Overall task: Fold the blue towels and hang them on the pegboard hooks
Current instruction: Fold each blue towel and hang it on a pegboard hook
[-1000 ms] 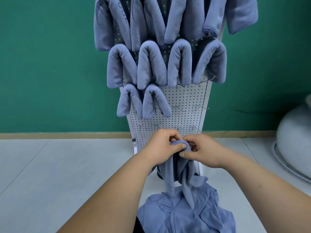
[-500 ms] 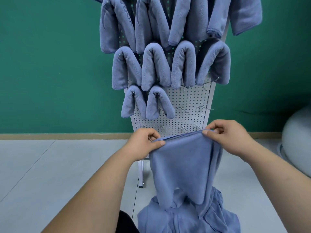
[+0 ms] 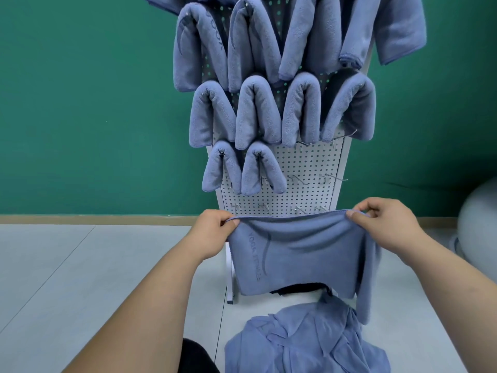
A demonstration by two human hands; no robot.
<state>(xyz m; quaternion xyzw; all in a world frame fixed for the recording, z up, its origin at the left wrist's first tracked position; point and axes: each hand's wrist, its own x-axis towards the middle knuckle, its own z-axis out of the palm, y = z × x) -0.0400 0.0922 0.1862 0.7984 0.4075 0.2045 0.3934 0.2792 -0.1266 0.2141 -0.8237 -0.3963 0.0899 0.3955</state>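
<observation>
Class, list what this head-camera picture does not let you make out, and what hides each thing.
Head view: the top row of hung towels and the pegboard top are cut off by the upper edge.
The pegboard's lower part is hidden behind the held towel, pinched by the left hand and right hand.
The right edge cuts off the pale rounded object, so it is unidentifiable.
The towel pile: count unclear, because folds overlap and the bottom edge cuts it.

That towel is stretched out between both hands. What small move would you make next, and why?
Probably bring the left hand and right hand together, folding the towel in half. It hangs spread wide from its pinched top edge, while the hung towels on the pegboard are narrow folded strips, and a bare hook waits beside the lowest pair.
</observation>
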